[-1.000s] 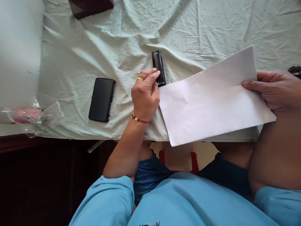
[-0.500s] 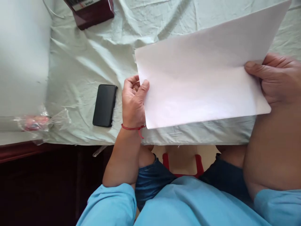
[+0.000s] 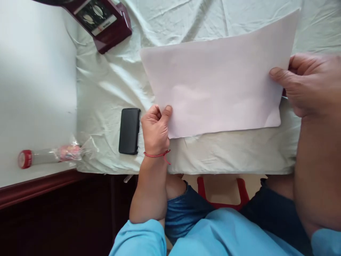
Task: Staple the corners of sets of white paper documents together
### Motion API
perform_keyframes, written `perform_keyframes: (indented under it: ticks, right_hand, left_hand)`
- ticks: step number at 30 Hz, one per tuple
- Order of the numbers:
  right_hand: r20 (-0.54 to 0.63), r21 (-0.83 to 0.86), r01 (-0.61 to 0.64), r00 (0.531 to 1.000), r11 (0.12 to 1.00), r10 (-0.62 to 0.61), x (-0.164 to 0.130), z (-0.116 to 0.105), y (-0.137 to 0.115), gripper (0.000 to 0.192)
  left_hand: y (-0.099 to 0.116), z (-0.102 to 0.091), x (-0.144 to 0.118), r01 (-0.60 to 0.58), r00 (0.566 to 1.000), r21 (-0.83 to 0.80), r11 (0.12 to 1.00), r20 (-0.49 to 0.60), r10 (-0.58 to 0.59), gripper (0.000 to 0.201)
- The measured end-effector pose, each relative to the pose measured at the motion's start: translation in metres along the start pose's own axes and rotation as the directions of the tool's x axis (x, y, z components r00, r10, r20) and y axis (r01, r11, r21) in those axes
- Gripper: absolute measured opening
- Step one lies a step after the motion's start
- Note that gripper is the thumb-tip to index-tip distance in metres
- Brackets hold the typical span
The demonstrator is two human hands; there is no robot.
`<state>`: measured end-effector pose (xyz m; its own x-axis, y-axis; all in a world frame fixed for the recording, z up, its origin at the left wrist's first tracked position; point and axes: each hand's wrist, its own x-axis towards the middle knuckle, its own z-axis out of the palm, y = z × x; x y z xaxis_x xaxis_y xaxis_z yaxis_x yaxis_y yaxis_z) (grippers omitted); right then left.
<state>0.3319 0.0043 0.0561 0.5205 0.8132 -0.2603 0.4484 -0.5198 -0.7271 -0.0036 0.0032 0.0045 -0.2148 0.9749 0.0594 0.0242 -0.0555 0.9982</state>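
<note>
Paper sheet, white, blank, held flat just above the pale green cloth near the table's front edge. Left hand pinches its lower left corner, thumb on top, fingers curled shut beneath. Right hand clamps its right edge, thumb across the top. Black phone lies just left of the left hand; maroon box at far left; red-capped tube on the bare tabletop

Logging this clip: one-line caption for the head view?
Both hands, left hand and right hand, hold a white sheet of paper over a cloth-covered table.
</note>
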Motion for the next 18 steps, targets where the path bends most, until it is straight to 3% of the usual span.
perform_keyframes:
  ticks: [3, 5, 9, 12, 15, 18]
  right_hand:
    - [0.026, 0.016, -0.014, 1.000, 1.000, 0.014, -0.001, 0.001, 0.000, 0.012]
    - [-0.031, 0.130, 0.047, 0.999, 0.990, -0.043, 0.001, 0.004, 0.003, 0.010]
    - [-0.234, 0.434, 0.244, 0.960, 0.867, -0.153, 0.009, 0.010, 0.011, 0.014]
    - [-0.255, 0.536, 0.275, 0.954, 0.798, -0.158, 0.017, 0.011, 0.015, 0.020]
    - [-0.243, 0.585, 0.262, 0.960, 0.767, -0.142, 0.021, 0.012, 0.017, 0.017]
    - [-0.250, 0.547, 0.248, 0.960, 0.800, -0.126, 0.022, 0.013, 0.017, 0.013]
  left_hand:
    - [0.000, 0.000, 0.002, -0.015, 1.000, -0.029, 0.999, -0.014, 0.015, 0.037]
    - [-0.001, 0.001, 0.002, 0.013, 1.000, -0.044, 0.999, 0.002, -0.013, 0.035]
    - [0.000, 0.005, -0.003, 0.093, 0.990, -0.047, 0.995, 0.114, -0.088, 0.036]
    - [0.001, 0.010, -0.007, 0.125, 0.978, -0.031, 0.992, 0.173, -0.118, 0.040]
    - [0.002, 0.012, -0.008, 0.095, 0.990, 0.001, 0.995, 0.108, -0.094, 0.038]
    - [0.001, 0.013, -0.007, 0.077, 0.997, 0.038, 0.996, 0.023, -0.078, 0.048]
